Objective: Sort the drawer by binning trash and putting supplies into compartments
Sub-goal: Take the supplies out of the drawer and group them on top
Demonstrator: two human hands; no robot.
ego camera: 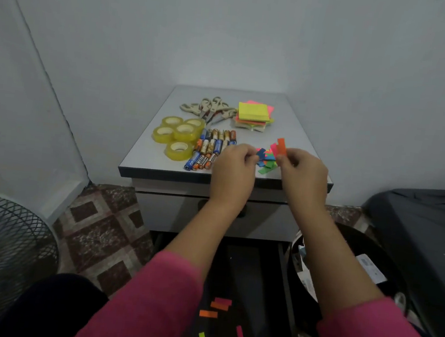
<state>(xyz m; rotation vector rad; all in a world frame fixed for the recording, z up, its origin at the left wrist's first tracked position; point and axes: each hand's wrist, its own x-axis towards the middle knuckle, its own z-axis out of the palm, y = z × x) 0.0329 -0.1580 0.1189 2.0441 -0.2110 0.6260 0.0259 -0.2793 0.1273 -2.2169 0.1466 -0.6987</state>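
- On the cabinet's near right, the right hand [302,167] is pinching an orange strip [281,146]; the left hand [234,160] is pinching a blue one [260,153].
- Strips are looking featherlight and flimsy, so pinching their ends is probably working best.

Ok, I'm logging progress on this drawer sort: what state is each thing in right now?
left hand: pinching a blue strip
right hand: holding orange strips upright
tape rolls: grouped flat on the tabletop
batteries: lying in rows
scissors: piled, closed
sticky notes: stacked
drawer: pulled open, loose strips inside
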